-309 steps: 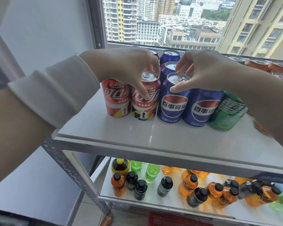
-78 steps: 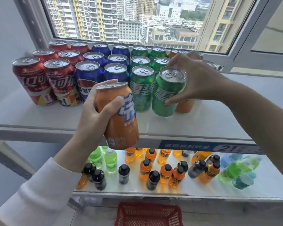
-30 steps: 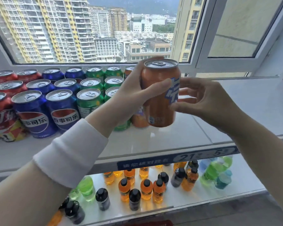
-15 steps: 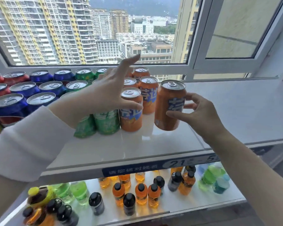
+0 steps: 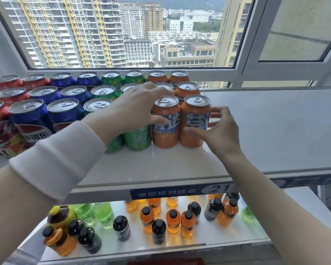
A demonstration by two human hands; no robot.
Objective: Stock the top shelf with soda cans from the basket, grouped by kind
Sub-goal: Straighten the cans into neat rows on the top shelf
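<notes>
The top shelf (image 5: 161, 165) holds upright cans in rows by kind: red cans (image 5: 2, 131) at the left, then blue cans (image 5: 33, 119), green cans (image 5: 138, 139) and orange cans (image 5: 187, 88). Two orange cans stand side by side at the front. My right hand (image 5: 218, 131) wraps the right one (image 5: 194, 121), thumb in front and fingers behind. My left hand (image 5: 138, 108) lies flat over a front green can, and its thumb touches the left front orange can (image 5: 165, 123). A sliver of the red basket (image 5: 166, 262) shows at the bottom edge.
The window frame (image 5: 134, 70) runs close behind the back row of cans. Bare shelf surface (image 5: 275, 127) stretches to the right of the orange cans. A lower shelf (image 5: 208, 238) carries many small bottles in orange, green and dark colours.
The orange can in my right hand went from tilted to standing upright against the other front orange can. My left hand dropped from raised fingers onto the green cans.
</notes>
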